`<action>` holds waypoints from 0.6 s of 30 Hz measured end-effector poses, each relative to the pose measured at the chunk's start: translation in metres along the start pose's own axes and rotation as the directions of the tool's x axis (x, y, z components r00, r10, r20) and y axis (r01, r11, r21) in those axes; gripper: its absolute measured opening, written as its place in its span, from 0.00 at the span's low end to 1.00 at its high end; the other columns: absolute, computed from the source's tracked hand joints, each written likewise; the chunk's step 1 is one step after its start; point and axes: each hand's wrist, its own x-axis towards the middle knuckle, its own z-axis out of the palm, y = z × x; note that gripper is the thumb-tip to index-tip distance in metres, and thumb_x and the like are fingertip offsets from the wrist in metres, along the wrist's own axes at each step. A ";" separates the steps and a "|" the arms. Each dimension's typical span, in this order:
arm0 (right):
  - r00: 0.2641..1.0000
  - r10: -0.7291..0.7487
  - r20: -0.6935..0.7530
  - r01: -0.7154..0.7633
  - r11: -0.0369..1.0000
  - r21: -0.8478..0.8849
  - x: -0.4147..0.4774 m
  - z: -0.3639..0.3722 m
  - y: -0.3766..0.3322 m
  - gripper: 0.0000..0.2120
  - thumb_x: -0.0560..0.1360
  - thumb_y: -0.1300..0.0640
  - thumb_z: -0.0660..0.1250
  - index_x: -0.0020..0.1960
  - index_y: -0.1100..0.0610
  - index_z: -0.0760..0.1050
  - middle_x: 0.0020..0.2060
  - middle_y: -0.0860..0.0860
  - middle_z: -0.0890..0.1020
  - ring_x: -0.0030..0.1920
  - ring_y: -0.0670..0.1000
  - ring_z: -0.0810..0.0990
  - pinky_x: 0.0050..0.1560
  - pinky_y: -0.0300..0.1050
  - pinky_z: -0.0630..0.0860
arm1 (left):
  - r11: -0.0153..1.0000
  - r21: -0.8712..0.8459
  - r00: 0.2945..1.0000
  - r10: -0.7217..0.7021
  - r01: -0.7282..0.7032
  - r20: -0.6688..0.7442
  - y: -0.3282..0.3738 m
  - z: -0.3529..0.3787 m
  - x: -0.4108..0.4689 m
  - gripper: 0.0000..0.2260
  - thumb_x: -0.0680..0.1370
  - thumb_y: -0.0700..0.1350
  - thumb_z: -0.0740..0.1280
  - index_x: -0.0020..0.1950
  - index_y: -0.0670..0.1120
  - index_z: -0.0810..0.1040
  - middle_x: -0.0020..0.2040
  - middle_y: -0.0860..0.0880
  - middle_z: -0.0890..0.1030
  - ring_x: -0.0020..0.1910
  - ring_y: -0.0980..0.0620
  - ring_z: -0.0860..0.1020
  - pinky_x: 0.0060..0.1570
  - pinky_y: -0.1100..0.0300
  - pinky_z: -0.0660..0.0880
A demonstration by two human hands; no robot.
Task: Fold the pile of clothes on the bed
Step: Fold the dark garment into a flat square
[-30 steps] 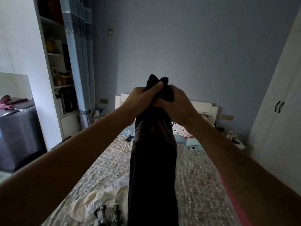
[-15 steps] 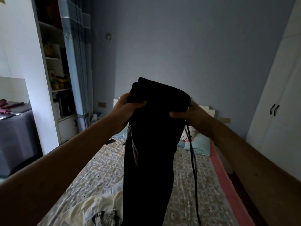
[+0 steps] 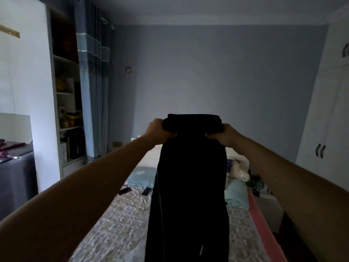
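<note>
Standing at the far left, a grey-covered worktop (image 3: 17, 173) carries a folded umbrella (image 3: 11, 146). The left hand (image 3: 157, 132) has its fingers (image 3: 171, 134) curled tight on the left end of a dark garment (image 3: 190, 186). The garment hangs upright above the middle of the bed (image 3: 120, 227), its bunched top edge stretched between both hands. The right hand (image 3: 224, 136) has its fingers clamped on the right end. Two phones (image 3: 146, 191) lie near the bed's head, beside a pale blue pillow (image 3: 141, 177).
</note>
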 end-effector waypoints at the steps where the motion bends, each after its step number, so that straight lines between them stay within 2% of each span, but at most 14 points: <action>1: 0.999 -0.002 -0.037 0.001 1.000 -0.029 0.012 -0.006 -0.007 0.17 0.75 0.59 0.72 0.63 0.61 0.77 0.51 0.55 0.81 0.43 0.49 0.80 0.48 0.41 0.75 | 0.998 0.051 0.999 -0.030 0.032 -0.039 0.012 0.002 0.014 0.14 0.70 0.44 0.78 0.52 0.40 0.81 0.49 0.43 0.83 0.51 0.42 0.82 0.48 0.54 0.79; 3: 0.992 -0.033 -0.120 0.027 0.998 -0.058 0.033 -0.023 -0.027 0.14 0.76 0.55 0.72 0.61 0.57 0.77 0.51 0.55 0.81 0.44 0.50 0.80 0.49 0.43 0.74 | 0.996 0.075 0.995 -0.051 0.057 -0.081 0.043 0.003 0.041 0.17 0.71 0.47 0.77 0.55 0.39 0.80 0.52 0.41 0.82 0.51 0.42 0.81 0.52 0.52 0.80; 5: 0.966 -0.106 -0.236 0.089 0.993 -0.081 0.050 -0.044 -0.050 0.12 0.77 0.53 0.70 0.58 0.55 0.77 0.53 0.56 0.82 0.45 0.50 0.80 0.50 0.43 0.75 | 0.999 0.015 0.994 -0.032 0.033 -0.100 0.078 -0.004 0.066 0.16 0.72 0.46 0.75 0.55 0.39 0.79 0.51 0.41 0.82 0.51 0.42 0.81 0.54 0.49 0.80; 9: 0.861 -0.314 -0.401 0.265 0.948 -0.174 0.064 -0.091 -0.102 0.15 0.77 0.51 0.69 0.60 0.57 0.77 0.54 0.55 0.83 0.52 0.54 0.82 0.57 0.49 0.79 | 0.990 -0.118 0.984 0.055 -0.076 -0.170 0.137 -0.032 0.096 0.15 0.69 0.39 0.76 0.54 0.41 0.79 0.48 0.39 0.84 0.44 0.39 0.85 0.47 0.44 0.83; 12: 0.808 -0.428 -0.405 0.372 0.903 -0.213 0.054 -0.112 -0.125 0.19 0.76 0.50 0.70 0.65 0.54 0.76 0.58 0.52 0.82 0.55 0.51 0.82 0.61 0.49 0.77 | 0.941 -0.285 0.973 0.134 -0.185 -0.190 0.170 -0.046 0.080 0.04 0.77 0.36 0.69 0.50 0.42 0.78 0.51 0.37 0.83 0.41 0.37 0.85 0.44 0.43 0.83; 15: 0.783 -0.508 -0.360 0.454 0.861 -0.228 0.030 -0.116 -0.132 0.20 0.77 0.52 0.70 0.66 0.55 0.76 0.58 0.50 0.82 0.55 0.47 0.81 0.62 0.45 0.77 | 0.907 -0.335 0.961 0.195 -0.253 -0.197 0.182 -0.057 0.051 0.05 0.81 0.36 0.63 0.48 0.44 0.76 0.45 0.42 0.82 0.35 0.43 0.85 0.38 0.49 0.83; 16: 0.784 -0.524 -0.333 0.479 0.852 -0.213 0.018 -0.114 -0.133 0.21 0.76 0.52 0.71 0.67 0.56 0.75 0.58 0.49 0.81 0.55 0.46 0.81 0.62 0.44 0.76 | 0.904 -0.340 0.962 0.212 -0.261 -0.174 0.179 -0.061 0.041 0.04 0.82 0.37 0.63 0.52 0.42 0.77 0.44 0.43 0.82 0.32 0.46 0.84 0.34 0.53 0.82; 18: 0.795 -0.550 -0.254 0.530 0.835 -0.148 -0.014 -0.102 -0.131 0.28 0.70 0.43 0.75 0.65 0.56 0.76 0.57 0.49 0.81 0.56 0.45 0.81 0.64 0.44 0.76 | 0.916 -0.292 0.961 0.260 -0.275 -0.090 0.163 -0.070 0.017 0.11 0.82 0.39 0.64 0.64 0.40 0.75 0.49 0.43 0.82 0.34 0.49 0.85 0.33 0.58 0.82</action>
